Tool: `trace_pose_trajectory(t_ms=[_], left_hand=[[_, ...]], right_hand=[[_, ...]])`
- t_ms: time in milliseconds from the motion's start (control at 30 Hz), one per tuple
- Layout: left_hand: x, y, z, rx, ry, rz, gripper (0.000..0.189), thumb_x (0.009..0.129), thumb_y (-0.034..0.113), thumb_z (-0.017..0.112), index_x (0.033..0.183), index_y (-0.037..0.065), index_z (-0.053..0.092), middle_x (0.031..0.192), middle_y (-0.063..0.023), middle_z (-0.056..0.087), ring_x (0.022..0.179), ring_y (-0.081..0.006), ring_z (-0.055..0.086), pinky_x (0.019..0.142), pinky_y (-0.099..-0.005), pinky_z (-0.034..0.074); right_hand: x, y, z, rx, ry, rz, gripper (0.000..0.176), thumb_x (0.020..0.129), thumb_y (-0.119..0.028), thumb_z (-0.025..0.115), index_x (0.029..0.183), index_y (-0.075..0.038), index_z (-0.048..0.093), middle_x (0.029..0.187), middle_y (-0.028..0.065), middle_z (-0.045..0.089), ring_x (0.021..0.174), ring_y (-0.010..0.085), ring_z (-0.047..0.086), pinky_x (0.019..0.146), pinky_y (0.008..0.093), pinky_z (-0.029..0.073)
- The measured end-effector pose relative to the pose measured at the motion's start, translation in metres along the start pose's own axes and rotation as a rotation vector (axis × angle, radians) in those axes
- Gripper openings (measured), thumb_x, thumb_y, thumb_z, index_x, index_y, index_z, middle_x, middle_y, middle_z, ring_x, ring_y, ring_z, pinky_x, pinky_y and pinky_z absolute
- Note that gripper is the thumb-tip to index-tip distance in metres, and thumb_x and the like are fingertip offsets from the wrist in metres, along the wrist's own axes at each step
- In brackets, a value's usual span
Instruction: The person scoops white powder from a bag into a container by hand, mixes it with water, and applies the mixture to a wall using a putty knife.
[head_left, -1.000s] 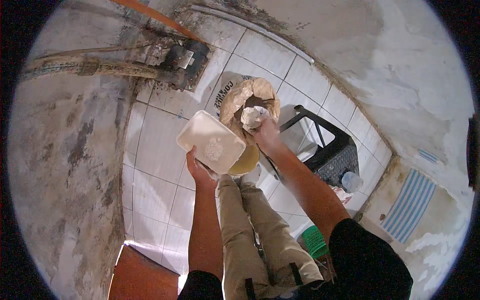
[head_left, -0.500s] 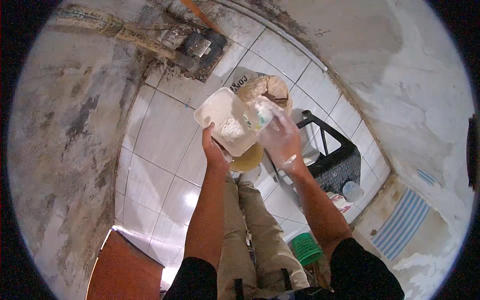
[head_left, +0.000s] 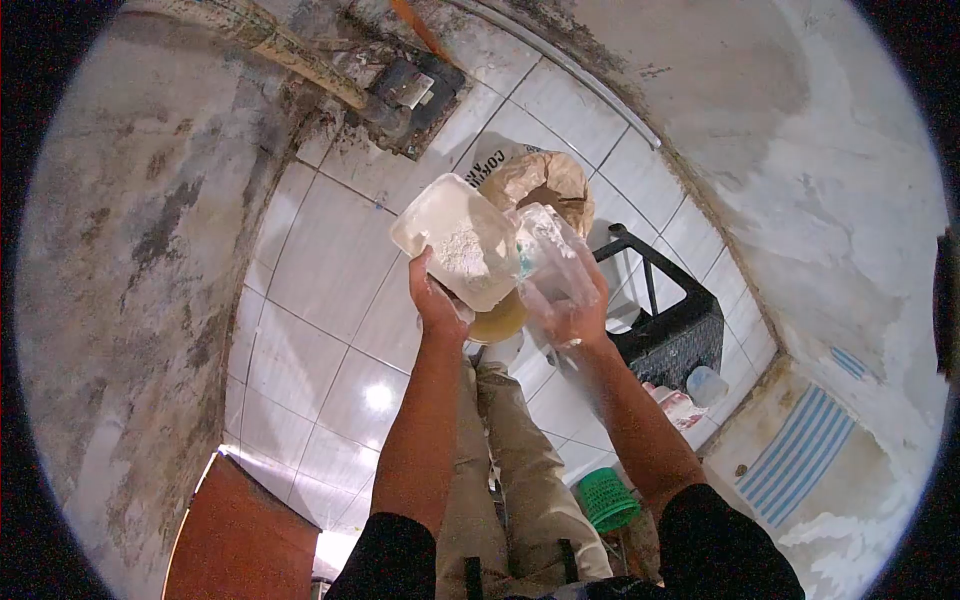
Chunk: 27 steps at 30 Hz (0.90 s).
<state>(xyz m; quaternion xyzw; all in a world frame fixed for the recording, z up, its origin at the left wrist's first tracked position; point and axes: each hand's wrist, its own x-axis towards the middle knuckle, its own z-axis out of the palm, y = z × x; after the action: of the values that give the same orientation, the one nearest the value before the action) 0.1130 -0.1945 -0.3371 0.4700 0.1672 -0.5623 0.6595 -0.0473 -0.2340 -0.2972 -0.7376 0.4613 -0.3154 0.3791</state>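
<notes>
My left hand [head_left: 439, 302] grips the near left edge of a white plastic tub [head_left: 425, 215]. White powder [head_left: 466, 252] lies in a loose heap inside this tub. Wrapped in my right hand [head_left: 580, 315] is a clear plastic container [head_left: 548, 262], cloudy with powder, its mouth at the tub's right side. Behind the two vessels stands an open brown paper sack [head_left: 570, 185] with black lettering on its side. Partly hidden under the tub is a yellowish round bowl or bucket [head_left: 497, 325].
A black plastic stool [head_left: 668, 340] lies on its side at right, near a translucent cup [head_left: 706, 385]. The green basket [head_left: 608, 498] stands by my right leg. A reddish-brown panel [head_left: 240, 535] is at lower left. Stained walls surround the tiled floor [head_left: 340, 240].
My right hand has turned the clear container, and its side now shows more plainly. Powder covers more of the tub's inside. My left hand still holds the tub, nearly in place.
</notes>
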Motion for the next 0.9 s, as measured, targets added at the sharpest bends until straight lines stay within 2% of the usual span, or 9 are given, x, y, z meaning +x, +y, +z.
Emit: trace_pose_trajectory(t_ms=[167,233,333,467,600,633,767,833,900], left_hand=[[0.006,-0.011,-0.013,-0.137,-0.091,0.05,0.063,0.085,0.039,0.053,0.135,0.003,0.043,0.129,-0.0128,0.054,0.118,-0.0309,0.053,0.101,-0.0453,0.042],[-0.002,-0.016,-0.003,0.029,0.001,0.038,0.063,0.086,0.037,0.052,0.138,0.003,0.038,0.129,-0.0167,0.051,0.119,-0.0345,0.051,0.101,-0.0477,0.042],[-0.007,-0.016,0.002,-0.036,0.024,0.007,0.064,0.085,0.036,0.053,0.138,0.003,0.038,0.129,-0.0168,0.051,0.12,-0.0355,0.051,0.101,-0.0485,0.043],[-0.006,-0.018,-0.018,-0.03,-0.003,0.065,0.065,0.084,0.036,0.054,0.138,0.003,0.037,0.129,-0.0163,0.051,0.12,-0.0365,0.051,0.1,-0.0507,0.044],[-0.011,-0.016,-0.028,0.008,0.047,0.098,0.064,0.085,0.038,0.054,0.137,0.003,0.039,0.128,-0.0161,0.052,0.119,-0.0355,0.052,0.098,-0.0501,0.045],[-0.013,-0.015,-0.029,0.005,0.119,0.096,0.064,0.085,0.04,0.052,0.136,0.003,0.041,0.127,-0.016,0.052,0.118,-0.0338,0.053,0.099,-0.0478,0.044],[-0.016,-0.018,-0.041,-0.028,0.095,0.159,0.066,0.084,0.039,0.053,0.137,0.003,0.038,0.128,-0.0168,0.051,0.118,-0.0354,0.052,0.097,-0.0515,0.045],[-0.019,-0.021,-0.049,-0.056,0.073,0.146,0.066,0.084,0.039,0.053,0.137,0.003,0.038,0.128,-0.0166,0.051,0.118,-0.0354,0.052,0.097,-0.0516,0.046],[-0.018,-0.021,-0.049,-0.084,0.053,0.143,0.066,0.084,0.039,0.053,0.137,0.003,0.038,0.129,-0.0163,0.051,0.119,-0.0354,0.052,0.097,-0.0517,0.046]], right_hand=[[-0.008,-0.008,0.001,-0.031,0.02,0.085,0.056,0.076,-0.008,0.075,0.127,-0.001,0.054,0.133,0.0232,0.051,0.121,0.0354,0.054,0.1,0.0428,0.047],[-0.005,-0.022,0.005,0.481,0.243,0.432,0.057,0.078,-0.003,0.074,0.129,0.001,0.049,0.129,0.018,0.053,0.118,0.0272,0.056,0.096,0.0371,0.05],[0.005,-0.018,0.003,0.639,0.394,0.524,0.057,0.08,0.001,0.071,0.131,0.004,0.045,0.126,0.0144,0.052,0.117,0.021,0.055,0.093,0.0334,0.052],[0.008,0.0,-0.004,0.553,0.435,0.585,0.059,0.085,0.001,0.066,0.136,0.005,0.039,0.131,0.0155,0.052,0.121,0.0212,0.052,0.101,0.0336,0.045],[0.001,0.031,0.004,0.428,0.375,0.716,0.054,0.086,-0.005,0.067,0.134,0.004,0.044,0.128,0.0125,0.056,0.115,0.02,0.057,0.096,0.031,0.047],[0.001,0.047,0.009,0.212,0.238,0.66,0.052,0.084,-0.008,0.069,0.131,-0.001,0.05,0.127,0.0111,0.057,0.112,0.0226,0.059,0.092,0.0318,0.048],[0.006,0.08,0.034,0.122,0.117,0.55,0.045,0.08,-0.009,0.07,0.123,-0.005,0.056,0.122,0.0124,0.06,0.105,0.0269,0.063,0.089,0.0349,0.051],[0.0,0.147,0.071,-0.577,-0.189,-0.089,0.049,0.081,-0.012,0.069,0.125,0.001,0.052,0.108,0.0192,0.064,0.101,0.0335,0.063,0.091,0.042,0.051],[0.024,0.129,0.067,-0.637,-0.342,0.059,0.043,0.081,-0.012,0.067,0.12,0.002,0.056,0.106,0.0198,0.064,0.1,0.0349,0.064,0.088,0.0435,0.052]])
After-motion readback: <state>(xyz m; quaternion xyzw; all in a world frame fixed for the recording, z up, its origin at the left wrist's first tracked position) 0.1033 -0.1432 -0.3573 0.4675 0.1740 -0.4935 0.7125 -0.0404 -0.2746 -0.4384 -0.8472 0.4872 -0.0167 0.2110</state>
